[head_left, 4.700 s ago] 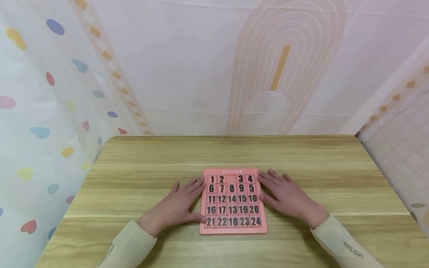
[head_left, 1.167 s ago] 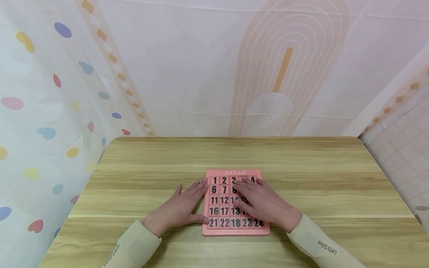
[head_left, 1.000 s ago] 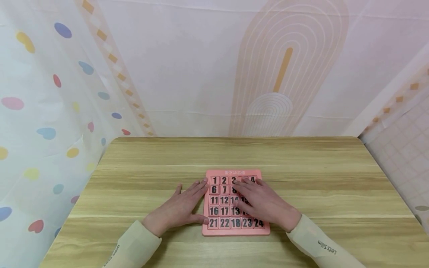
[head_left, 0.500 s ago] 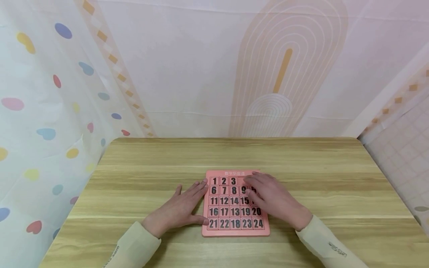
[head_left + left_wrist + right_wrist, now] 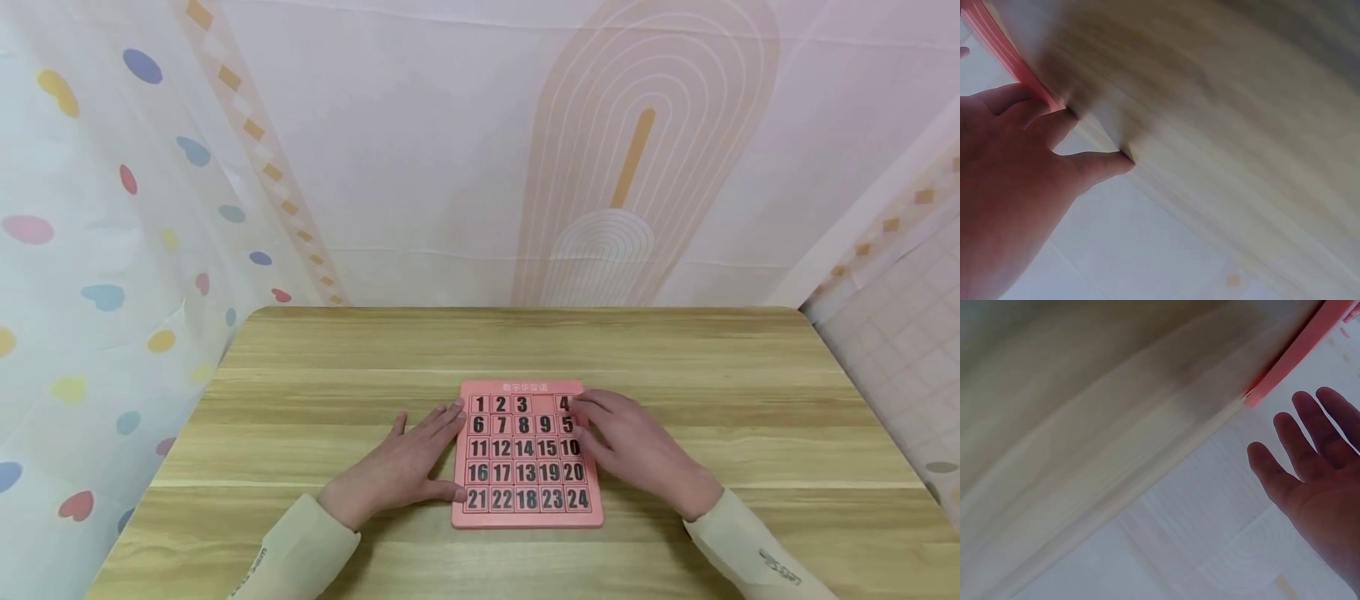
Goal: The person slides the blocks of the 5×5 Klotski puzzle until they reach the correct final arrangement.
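A pink number sliding puzzle (image 5: 527, 520) lies flat in the head view, its numbered tiles in rows. The gap (image 5: 543, 405) is in the top row, between the 3 tile (image 5: 522, 405) and the 4 tile (image 5: 563, 404). My left hand (image 5: 390, 473) rests spread against the puzzle's left edge, fingertips and thumb touching it. My right hand (image 5: 641, 448) is at the right edge, fingers extended over the right column by the 4 and 5 tiles; whether it touches them is unclear. In the right wrist view the right hand's fingers (image 5: 1294, 440) are straight, with nothing held.
The puzzle sits near the middle front of a wood-grain table (image 5: 360, 350). Behind the table hangs a patterned curtain (image 5: 420, 167). Another curtain with coloured spots (image 5: 90, 250) hangs on the left.
The 3 tile has slid left, so the gap moved from left of 3 to right of it. My right hand went onto the board, then drew back to the right. The left hand stayed.
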Action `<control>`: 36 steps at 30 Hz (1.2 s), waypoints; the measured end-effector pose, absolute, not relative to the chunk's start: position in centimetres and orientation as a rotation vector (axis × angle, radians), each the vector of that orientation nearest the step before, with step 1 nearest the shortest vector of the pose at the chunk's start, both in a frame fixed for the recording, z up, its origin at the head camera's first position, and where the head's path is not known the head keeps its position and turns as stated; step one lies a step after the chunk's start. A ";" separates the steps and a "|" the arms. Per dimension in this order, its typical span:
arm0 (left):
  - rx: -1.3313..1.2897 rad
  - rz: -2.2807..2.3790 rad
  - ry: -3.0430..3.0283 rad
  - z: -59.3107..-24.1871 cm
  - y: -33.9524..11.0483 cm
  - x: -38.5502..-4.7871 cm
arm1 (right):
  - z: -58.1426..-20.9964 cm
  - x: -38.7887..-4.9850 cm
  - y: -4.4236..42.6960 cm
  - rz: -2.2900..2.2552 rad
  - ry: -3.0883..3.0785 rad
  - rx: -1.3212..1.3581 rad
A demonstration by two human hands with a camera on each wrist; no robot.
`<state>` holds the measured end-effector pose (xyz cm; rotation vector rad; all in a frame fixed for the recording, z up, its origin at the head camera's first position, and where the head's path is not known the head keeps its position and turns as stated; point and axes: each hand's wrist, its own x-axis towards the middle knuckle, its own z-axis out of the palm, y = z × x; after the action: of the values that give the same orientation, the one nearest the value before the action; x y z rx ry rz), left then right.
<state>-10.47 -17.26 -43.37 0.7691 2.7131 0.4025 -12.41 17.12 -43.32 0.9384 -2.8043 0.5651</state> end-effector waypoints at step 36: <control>0.788 0.415 2.718 -43.3 -17.5 -10.3 | -43.4 -11.9 18.0 0.527 -2.915 0.985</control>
<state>-10.32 -17.48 -43.27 0.7885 2.7183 0.4147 -11.94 17.96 -43.40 0.9847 -2.9152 0.5266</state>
